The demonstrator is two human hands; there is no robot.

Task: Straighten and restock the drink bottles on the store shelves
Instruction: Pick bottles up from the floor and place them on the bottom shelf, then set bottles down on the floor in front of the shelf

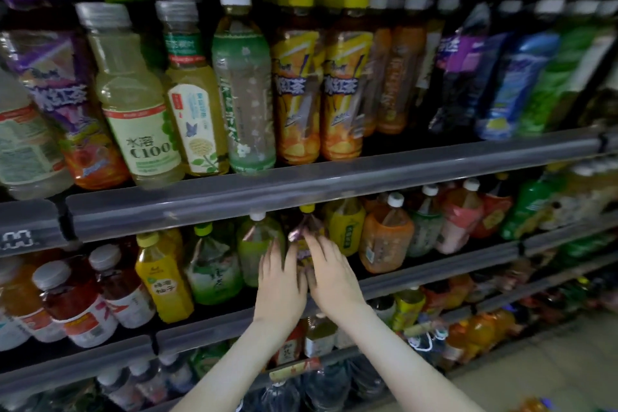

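On the second grey metal shelf (434,271), beside a green-labelled plastic bottle (254,244), the left hand (281,281) and right hand (332,274) press nearly straight fingers against opposite sides of an upright purple-labelled, yellow-capped plastic drink bottle (302,233) near the front edge.

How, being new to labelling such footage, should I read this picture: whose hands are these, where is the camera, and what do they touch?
There is no machine: a person wears a camera on the head, looking down at their own bare hands. The left hand and right hand lie with straight fingers against either side of a purple-labelled bottle with a yellow cap on the middle shelf. Other drink bottles stand in rows above and below.
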